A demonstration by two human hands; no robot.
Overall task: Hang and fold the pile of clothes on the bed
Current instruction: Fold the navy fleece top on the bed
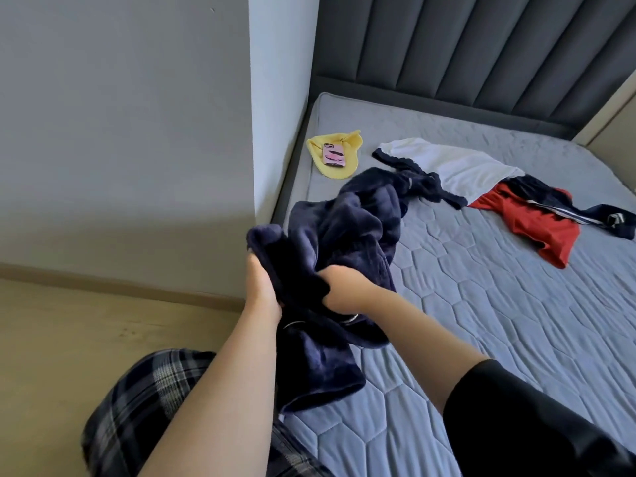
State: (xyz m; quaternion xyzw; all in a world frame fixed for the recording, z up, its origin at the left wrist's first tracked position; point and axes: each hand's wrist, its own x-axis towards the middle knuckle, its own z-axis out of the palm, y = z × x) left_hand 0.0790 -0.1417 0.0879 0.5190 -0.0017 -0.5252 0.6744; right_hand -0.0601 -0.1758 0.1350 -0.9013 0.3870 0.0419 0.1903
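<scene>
Over quilted mattress (481, 304), plush navy garment (351, 228) (bunched)

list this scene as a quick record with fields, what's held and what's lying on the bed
held: dark navy fleece garment, bunched, partly over the bed edge
left hand: grips the garment
right hand: grips the garment
unfolded on bed: white top with navy trim; red garment
near corner: yellow cloth, pink phone on it
surface: grey quilted mattress
</scene>
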